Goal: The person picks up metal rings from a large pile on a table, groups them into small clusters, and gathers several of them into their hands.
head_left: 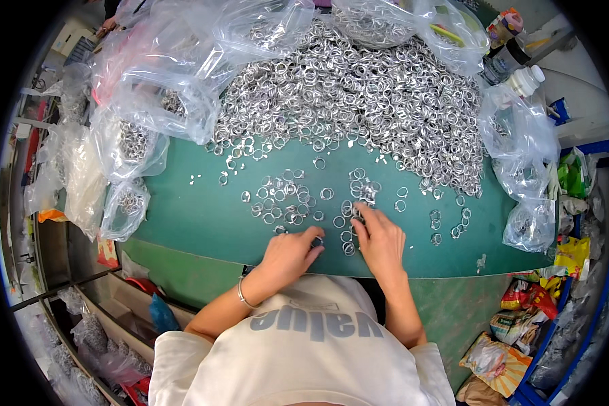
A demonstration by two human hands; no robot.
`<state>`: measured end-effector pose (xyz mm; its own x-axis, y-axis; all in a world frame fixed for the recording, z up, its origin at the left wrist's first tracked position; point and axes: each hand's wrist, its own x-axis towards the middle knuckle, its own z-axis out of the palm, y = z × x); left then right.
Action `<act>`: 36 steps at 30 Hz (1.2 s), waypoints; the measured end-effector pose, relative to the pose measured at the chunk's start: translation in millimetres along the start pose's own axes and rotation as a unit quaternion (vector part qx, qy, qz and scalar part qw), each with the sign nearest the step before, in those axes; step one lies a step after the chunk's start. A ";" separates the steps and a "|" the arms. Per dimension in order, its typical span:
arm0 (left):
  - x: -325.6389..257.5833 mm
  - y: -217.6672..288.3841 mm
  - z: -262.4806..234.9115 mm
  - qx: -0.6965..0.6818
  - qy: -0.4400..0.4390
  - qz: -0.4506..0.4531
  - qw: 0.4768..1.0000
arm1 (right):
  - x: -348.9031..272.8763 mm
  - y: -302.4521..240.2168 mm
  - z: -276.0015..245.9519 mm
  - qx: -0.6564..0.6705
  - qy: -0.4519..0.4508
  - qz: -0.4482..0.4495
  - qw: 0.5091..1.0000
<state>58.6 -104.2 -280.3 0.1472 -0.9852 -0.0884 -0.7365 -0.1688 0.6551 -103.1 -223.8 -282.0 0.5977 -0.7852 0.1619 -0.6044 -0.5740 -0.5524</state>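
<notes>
At the table's near edge, my left hand (289, 256) is closed in a pinch around a small silver metal ring (319, 241). Thumb and forefinger of my right hand (381, 238) close about another ring (356, 212) at the near side of a small cluster (364, 191); the fingers partly cover it. Between my hands a short line of rings (347, 237) lies on the green tabletop (196, 223). Left of that is a loose group of rings (275, 194). Several more sit in small columns (460, 218) to the right.
A large heap of silver rings (358, 88) fills the far side of the table. Clear plastic bags (162, 101) with rings stand along the left, and more bags (521, 172) line the right. White bottles (525, 80) stand at far right; a blue-framed shelf (605, 223) holds colourful packages.
</notes>
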 end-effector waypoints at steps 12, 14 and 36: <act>97.8 26.6 -5.6 0.086 0.114 0.023 0.989 | 17.0 12.4 -17.9 -0.025 -0.014 0.033 0.999; 107.9 20.4 1.8 0.109 0.105 0.008 0.989 | 11.6 3.9 -16.4 -0.018 -0.054 -0.016 0.998; 56.4 32.6 8.2 0.076 0.054 0.001 0.996 | -1.9 18.8 -30.6 0.106 -0.080 0.044 0.990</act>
<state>37.4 -165.5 -270.0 0.2098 -0.9777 -0.0014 -0.8269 -0.1782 0.5334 -131.7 -240.2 -267.7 0.6333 -0.7737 -0.0169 -0.5440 -0.4296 -0.7207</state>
